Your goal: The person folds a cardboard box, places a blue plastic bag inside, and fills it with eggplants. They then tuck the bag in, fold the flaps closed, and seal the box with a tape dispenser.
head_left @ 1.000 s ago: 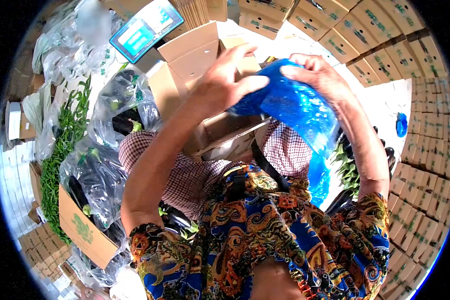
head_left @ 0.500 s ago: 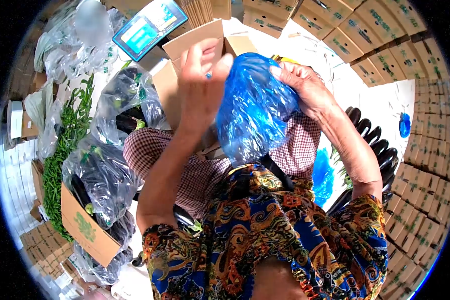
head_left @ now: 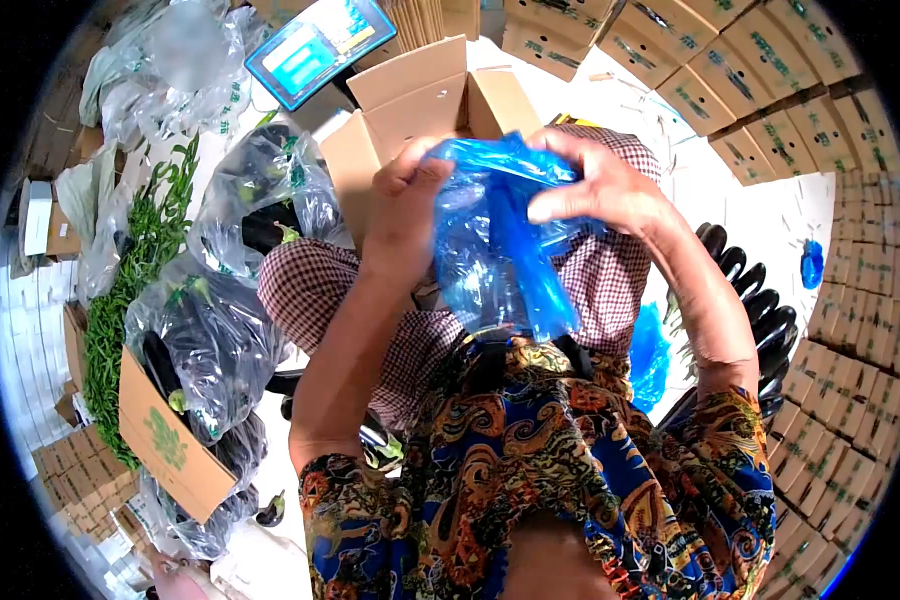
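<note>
A thin blue plastic bag (head_left: 490, 250) hangs between my two hands, above my lap. My left hand (head_left: 402, 215) pinches its upper left edge between thumb and fingers. At the upper right of the bag my right hand (head_left: 605, 185) grips the edge, thumb laid across the plastic. The bag looks crumpled and see-through, and I make out nothing inside it. Just beyond my hands stands an open cardboard box (head_left: 415, 95) with its flaps up; its bottom is hidden.
Clear bags of eggplants (head_left: 205, 345) and a heap of green peppers (head_left: 120, 320) lie on the left. A lit digital display (head_left: 320, 50) stands behind the box. Rows of eggplants (head_left: 765, 305) and more blue plastic (head_left: 650, 355) are on the right, near stacked cartons (head_left: 850, 390).
My left hand has come down onto the bag and now grips its edge. The bag's top is stretched wider between both hands, and my right hand has lowered slightly.
</note>
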The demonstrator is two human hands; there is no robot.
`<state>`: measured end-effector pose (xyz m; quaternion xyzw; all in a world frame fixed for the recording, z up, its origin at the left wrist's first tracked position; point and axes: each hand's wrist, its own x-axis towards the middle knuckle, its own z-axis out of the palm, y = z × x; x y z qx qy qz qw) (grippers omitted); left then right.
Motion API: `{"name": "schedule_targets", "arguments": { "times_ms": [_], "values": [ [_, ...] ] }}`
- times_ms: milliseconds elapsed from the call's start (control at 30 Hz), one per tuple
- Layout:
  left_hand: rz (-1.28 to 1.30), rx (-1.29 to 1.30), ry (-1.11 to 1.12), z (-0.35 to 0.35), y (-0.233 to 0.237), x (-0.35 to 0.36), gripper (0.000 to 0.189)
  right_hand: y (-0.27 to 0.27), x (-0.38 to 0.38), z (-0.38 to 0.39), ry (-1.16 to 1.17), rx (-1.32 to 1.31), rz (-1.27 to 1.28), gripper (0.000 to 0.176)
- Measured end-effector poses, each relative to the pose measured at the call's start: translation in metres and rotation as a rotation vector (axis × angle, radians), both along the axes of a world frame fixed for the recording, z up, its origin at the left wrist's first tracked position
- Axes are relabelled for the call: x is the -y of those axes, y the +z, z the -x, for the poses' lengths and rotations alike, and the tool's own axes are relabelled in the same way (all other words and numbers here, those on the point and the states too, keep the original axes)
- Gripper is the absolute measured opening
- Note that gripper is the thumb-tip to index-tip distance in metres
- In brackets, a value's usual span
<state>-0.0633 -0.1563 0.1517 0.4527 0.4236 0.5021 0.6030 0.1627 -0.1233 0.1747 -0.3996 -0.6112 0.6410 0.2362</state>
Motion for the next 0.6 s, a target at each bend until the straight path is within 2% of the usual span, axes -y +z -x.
{"name": "schedule_targets", "arguments": {
  "times_ms": [33,67,100,167,200,233,300,367,400,433,500,533,567,600],
  "values": [
    [0.017,-0.028,0.007,0.004,0.001,-0.003,0.023,-0.002,0.000,-0.007,0.117,0.155,-0.149,0.035],
    [0.034,-0.057,0.016,0.009,0.001,-0.005,0.025,-0.004,0.006,-0.010,0.113,0.084,-0.052,0.029],
    [0.101,0.092,0.037,0.015,0.000,-0.008,0.026,0.001,0.008,-0.013,0.092,0.262,-0.054,0.021],
    [0.230,0.389,0.067,0.029,-0.004,-0.015,0.028,0.006,0.015,-0.021,0.011,0.546,-0.523,0.015],
    [0.262,0.459,0.070,0.037,0.004,-0.014,0.028,0.006,0.018,-0.030,0.024,0.719,-0.675,0.015],
    [0.184,0.246,0.145,0.053,0.007,-0.019,0.024,0.004,0.023,-0.040,-0.001,0.833,-0.783,0.018],
    [0.316,0.416,0.278,0.068,0.017,-0.025,0.021,0.015,0.038,-0.058,-0.044,0.890,-0.718,0.026],
    [0.247,0.303,0.339,0.102,0.006,-0.028,0.019,0.037,0.057,-0.070,-0.100,0.899,-0.703,0.030],
    [0.118,0.420,0.129,0.120,-0.002,-0.026,0.024,0.038,0.065,-0.077,-0.152,0.919,-0.650,0.032],
    [0.142,0.329,0.158,0.121,-0.001,-0.026,0.028,0.038,0.071,-0.086,-0.187,0.922,-0.646,0.026],
    [0.179,0.120,0.218,0.112,0.008,-0.023,0.038,0.031,0.073,-0.115,-0.190,0.923,-0.390,0.019],
    [0.197,0.003,0.248,0.103,0.015,-0.018,0.044,0.022,0.076,-0.127,-0.243,0.891,-0.348,0.015],
    [0.190,-0.020,0.287,0.092,0.017,-0.017,0.043,0.011,0.076,-0.145,-0.250,0.860,-0.262,0.014],
    [0.183,-0.041,0.326,0.082,0.019,-0.016,0.041,-0.005,0.081,-0.166,-0.234,1.040,-0.358,0.014]
  ]
}}
